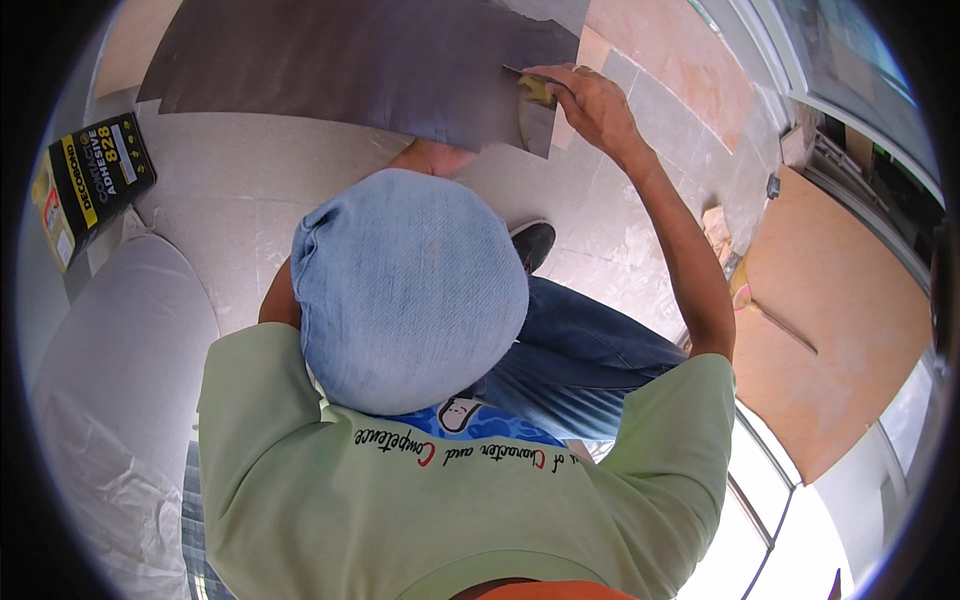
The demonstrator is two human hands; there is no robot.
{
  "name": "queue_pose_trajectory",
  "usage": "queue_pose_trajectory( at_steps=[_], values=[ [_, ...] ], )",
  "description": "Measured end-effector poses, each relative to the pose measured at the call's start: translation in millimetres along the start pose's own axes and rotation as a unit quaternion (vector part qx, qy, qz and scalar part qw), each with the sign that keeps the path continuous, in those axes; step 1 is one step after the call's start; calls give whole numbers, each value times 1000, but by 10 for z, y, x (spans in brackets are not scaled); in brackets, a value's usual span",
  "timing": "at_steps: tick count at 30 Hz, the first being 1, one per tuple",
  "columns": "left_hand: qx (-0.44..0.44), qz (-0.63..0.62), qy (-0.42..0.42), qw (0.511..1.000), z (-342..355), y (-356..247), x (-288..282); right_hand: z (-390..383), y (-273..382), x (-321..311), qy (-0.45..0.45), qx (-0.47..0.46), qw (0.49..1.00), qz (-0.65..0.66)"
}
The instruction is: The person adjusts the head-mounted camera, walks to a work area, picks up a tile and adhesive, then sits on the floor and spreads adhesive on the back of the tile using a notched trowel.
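Observation:
A large dark brown sheet with a smooth, sheeny face spans the top of the view. Near its right end, my right hand is closed around a flat spreader smeared with a yellowish substance. The spreader's edge meets the sheet, where a slightly different-toned patch shows. My left hand is at the sheet's near edge, gripping it from below. Its fingers are hidden under the sheet, and my bent knee in light blue denim covers part of that arm.
A black and yellow tin stands at the left above a white plastic-covered bulk. At the right, a stick-like tool lies on a tan board. More pinkish boards lie on the grey tiled floor, beside a window frame.

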State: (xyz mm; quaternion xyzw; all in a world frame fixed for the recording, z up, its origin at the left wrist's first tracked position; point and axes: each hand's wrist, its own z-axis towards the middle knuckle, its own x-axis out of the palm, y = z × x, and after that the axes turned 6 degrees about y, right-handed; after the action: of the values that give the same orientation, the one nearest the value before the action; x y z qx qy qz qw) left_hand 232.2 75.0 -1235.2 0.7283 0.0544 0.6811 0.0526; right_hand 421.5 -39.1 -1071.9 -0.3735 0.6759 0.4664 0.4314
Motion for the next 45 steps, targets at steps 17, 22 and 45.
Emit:
queue_pose_trajectory(
  at_steps=[17,22,45],
  values=[
    [1,59,-120,991,-26,60,260,-597,256,-628,131,67,963,225],
    [-9,22,-95,995,11,60,189,107,-291,-752,-81,26,977,196],
    [-24,51,-145,988,-72,22,186,-333,-360,-591,45,122,992,8]
  ],
)
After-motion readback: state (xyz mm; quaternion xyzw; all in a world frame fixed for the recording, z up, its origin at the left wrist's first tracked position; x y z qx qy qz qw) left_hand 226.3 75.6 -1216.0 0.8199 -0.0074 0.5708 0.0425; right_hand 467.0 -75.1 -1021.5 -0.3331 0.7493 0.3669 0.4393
